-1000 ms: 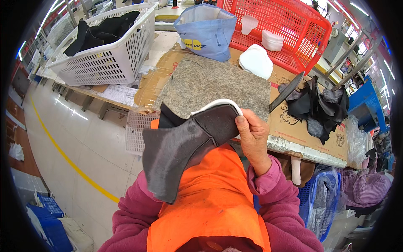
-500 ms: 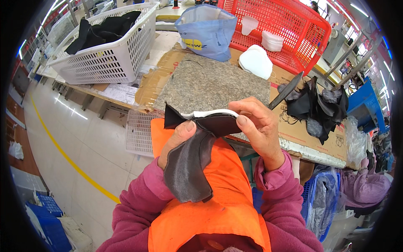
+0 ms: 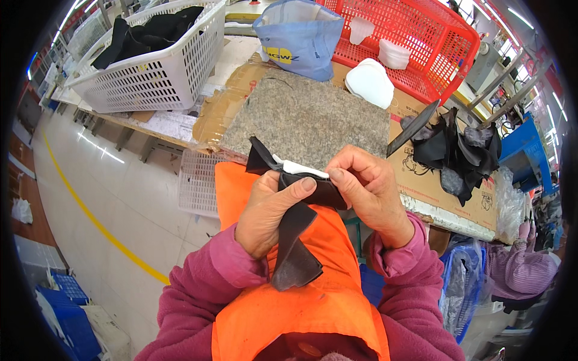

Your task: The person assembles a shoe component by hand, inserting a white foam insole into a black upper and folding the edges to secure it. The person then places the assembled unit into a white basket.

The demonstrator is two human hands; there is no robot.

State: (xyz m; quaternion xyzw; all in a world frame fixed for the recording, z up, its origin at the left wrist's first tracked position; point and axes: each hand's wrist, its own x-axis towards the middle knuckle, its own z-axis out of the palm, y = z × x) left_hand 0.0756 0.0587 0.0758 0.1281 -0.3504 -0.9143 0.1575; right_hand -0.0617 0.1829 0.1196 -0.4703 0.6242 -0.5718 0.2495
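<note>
A: Cardboard point(image 3: 421, 180) showed on either side of the grey slab point(image 3: 313, 114), with red print and dark line drawings!

B: And the blue bag point(image 3: 301, 30) beyond carried lettering on a yellow patch.

A: The black piece point(image 3: 295, 253)?

B: Up in both hands, over the orange apron point(image 3: 337, 307): bent, a slightly glossy flap hanging, a pointed corner sticking up left.

A: Left hand point(image 3: 262, 210): thumb pressed on top, gripping it, the fingers mostly hidden!

B: Right hand point(image 3: 373, 192): thumb and forefinger closed, pinching its end by the narrow white edging point(image 3: 301, 169).
</note>
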